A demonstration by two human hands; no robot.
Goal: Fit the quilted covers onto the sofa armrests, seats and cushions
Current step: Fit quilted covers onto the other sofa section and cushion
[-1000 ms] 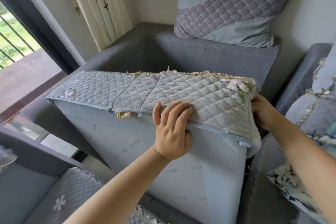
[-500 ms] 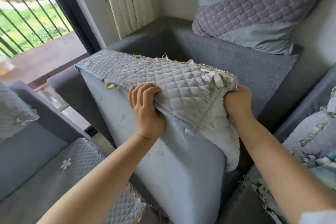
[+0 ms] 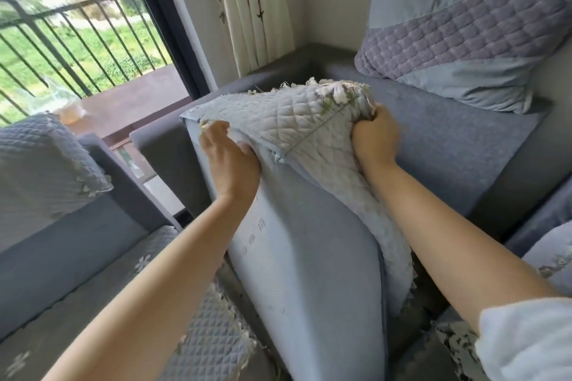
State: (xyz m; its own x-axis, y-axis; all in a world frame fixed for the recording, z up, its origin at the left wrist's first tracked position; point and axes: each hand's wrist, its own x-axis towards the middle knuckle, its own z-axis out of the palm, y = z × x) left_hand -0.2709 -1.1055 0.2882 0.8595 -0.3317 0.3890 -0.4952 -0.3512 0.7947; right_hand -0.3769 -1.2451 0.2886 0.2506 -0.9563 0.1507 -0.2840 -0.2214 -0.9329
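Note:
A pale blue seat cushion (image 3: 303,244) stands on edge in front of me. A light quilted cover (image 3: 294,114) with lace trim and flower embroidery is bunched over its top edge. My left hand (image 3: 230,161) grips the cover's lower hem on the near face of the cushion. My right hand (image 3: 376,136) clutches the gathered cover at the cushion's right top corner. More of the cover hangs down the cushion's right side (image 3: 399,260).
The bare grey sofa seat (image 3: 448,145) lies behind, with a blue and purple quilted pillow (image 3: 464,40) against the wall. A covered armchair (image 3: 46,173) and quilted seat cover (image 3: 204,334) sit at left. A curtain (image 3: 253,9) and balcony door (image 3: 77,40) stand beyond.
Both hands have drawn together, bunching the cover toward the cushion's right corner. The view has swung left and the cushion has turned more end-on to me.

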